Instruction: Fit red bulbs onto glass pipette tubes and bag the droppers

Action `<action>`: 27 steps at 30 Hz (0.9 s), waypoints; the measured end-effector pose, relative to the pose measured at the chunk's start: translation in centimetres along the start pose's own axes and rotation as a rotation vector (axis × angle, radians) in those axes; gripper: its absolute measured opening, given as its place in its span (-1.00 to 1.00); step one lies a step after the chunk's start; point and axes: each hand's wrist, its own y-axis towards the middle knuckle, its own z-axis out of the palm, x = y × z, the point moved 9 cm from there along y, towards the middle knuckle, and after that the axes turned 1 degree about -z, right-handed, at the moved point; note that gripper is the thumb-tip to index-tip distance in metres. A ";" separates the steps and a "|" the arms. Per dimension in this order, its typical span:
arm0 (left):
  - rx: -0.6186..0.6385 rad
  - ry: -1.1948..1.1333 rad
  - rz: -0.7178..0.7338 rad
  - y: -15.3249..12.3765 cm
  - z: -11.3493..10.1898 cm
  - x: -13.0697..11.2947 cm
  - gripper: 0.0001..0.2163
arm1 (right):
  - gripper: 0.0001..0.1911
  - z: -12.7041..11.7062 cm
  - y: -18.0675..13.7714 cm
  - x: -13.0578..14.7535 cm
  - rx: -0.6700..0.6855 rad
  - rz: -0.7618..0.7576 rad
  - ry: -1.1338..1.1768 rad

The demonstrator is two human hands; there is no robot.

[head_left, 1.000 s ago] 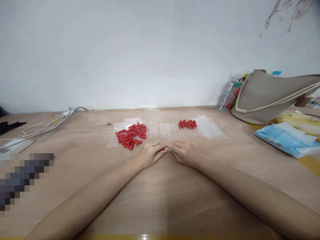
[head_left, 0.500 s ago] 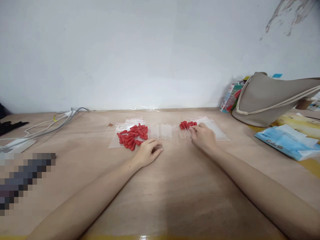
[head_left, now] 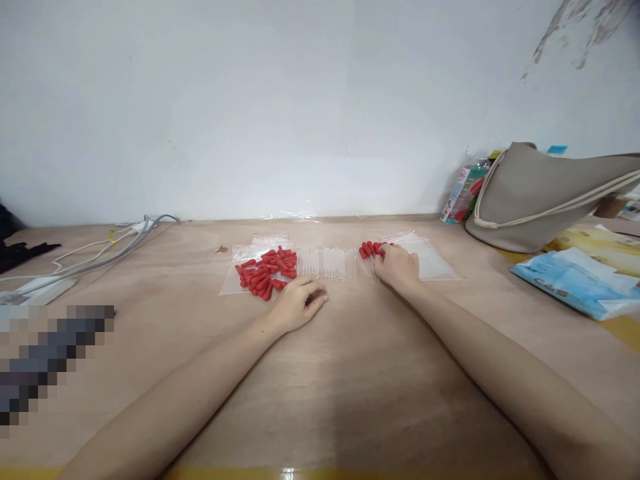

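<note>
My left hand (head_left: 300, 300) rests on the wooden table (head_left: 325, 387) with its fingers loosely curled and nothing visible in them. It lies just in front of a row of clear glass tubes (head_left: 325, 262) and beside a pile of red rubber bulbs (head_left: 265, 270) on a clear plastic bag. My right hand (head_left: 399, 267) is further back and to the right. Its fingers are bent down over the group of red-capped droppers (head_left: 369, 251), pinching one at its bulb end. A flat clear bag (head_left: 430, 260) lies just right of this hand.
A grey bag with cord handles (head_left: 545, 193) and a blue packet (head_left: 575, 283) stand at the right. White cables (head_left: 100, 250) and an adapter lie at the back left. A wall closes off the table's far edge.
My hands were together at the table's middle around one dropper. The right hand has since moved back and right onto the red-capped droppers; the left hand stayed and curled.
</note>
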 end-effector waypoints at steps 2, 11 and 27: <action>-0.001 0.005 0.001 0.0 0.1 0.0 -0.87 | -0.73 -0.3 -0.1 0.4 -0.034 -0.026 -0.010; 0.006 0.017 0.001 -0.1 0.3 0.2 -0.87 | -0.73 1.0 -0.2 3.5 0.041 -0.123 -0.011; -0.216 0.450 -0.154 0.9 -4.7 3.5 -0.84 | -0.76 0.7 -0.2 3.4 -0.093 -0.083 0.047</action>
